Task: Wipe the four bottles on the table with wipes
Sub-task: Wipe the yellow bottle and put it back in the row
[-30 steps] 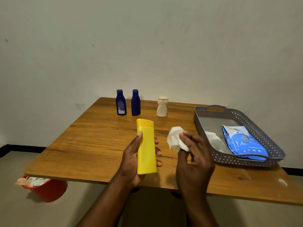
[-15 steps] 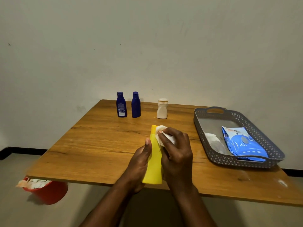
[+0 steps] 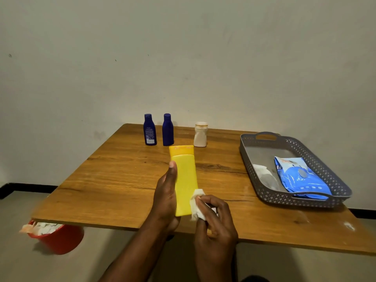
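Note:
My left hand [image 3: 165, 197] grips a tall yellow bottle [image 3: 184, 178] above the near part of the wooden table [image 3: 114, 180], cap end pointing away from me. My right hand [image 3: 213, 218] pinches a crumpled white wipe [image 3: 196, 204] against the bottle's lower right edge. Two dark blue bottles [image 3: 150, 129] [image 3: 167, 129] and a small cream bottle [image 3: 200, 134] stand upright in a row at the table's far side.
A grey perforated tray [image 3: 250, 165] sits on the right of the table, holding a blue wipes pack [image 3: 299, 178] and a loose white wipe [image 3: 262, 171]. A red bin [image 3: 61, 238] with used wipes stands under the table's left corner.
My right hand slid the wipe from the bottle's cap end down to its bottom end. The bottle has turned its flat face toward me again.

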